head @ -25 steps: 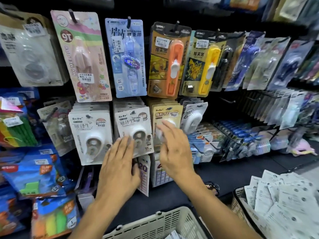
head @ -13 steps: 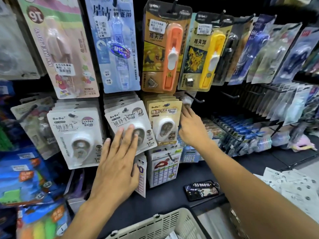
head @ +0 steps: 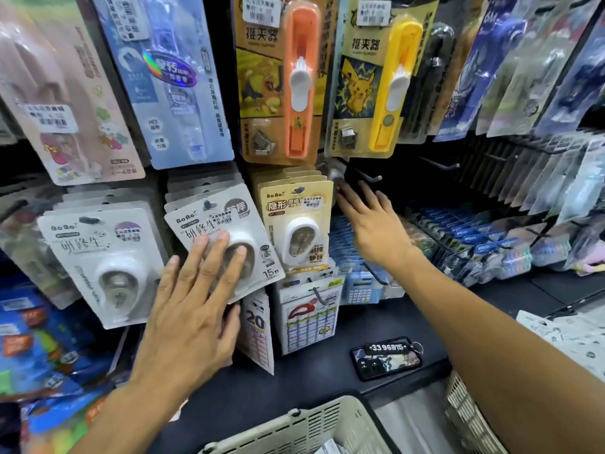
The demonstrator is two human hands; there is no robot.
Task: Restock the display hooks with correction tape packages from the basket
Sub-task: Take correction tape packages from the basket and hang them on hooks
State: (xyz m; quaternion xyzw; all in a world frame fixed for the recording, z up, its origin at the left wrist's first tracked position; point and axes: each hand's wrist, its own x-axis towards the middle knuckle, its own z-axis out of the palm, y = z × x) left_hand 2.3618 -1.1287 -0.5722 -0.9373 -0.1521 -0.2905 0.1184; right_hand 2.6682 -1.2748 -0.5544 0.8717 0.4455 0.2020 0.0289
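My left hand lies flat on a tilted grey tape pack on its hook. My right hand reaches with straight fingers next to the yellow tape pack. A white basket sits below, near a phone.

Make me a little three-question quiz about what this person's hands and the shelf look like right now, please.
1. True or false: the left hand lies flat with straight fingers on the tilted grey correction tape package.
2. Which hand reaches toward the hook beside the beige correction tape package? A) left B) right C) neither
3. Fill in: the phone lies on the dark ____, behind the basket.

Key: 1 true; 2 B, the right hand, fingers spread, holding nothing; 3 shelf.
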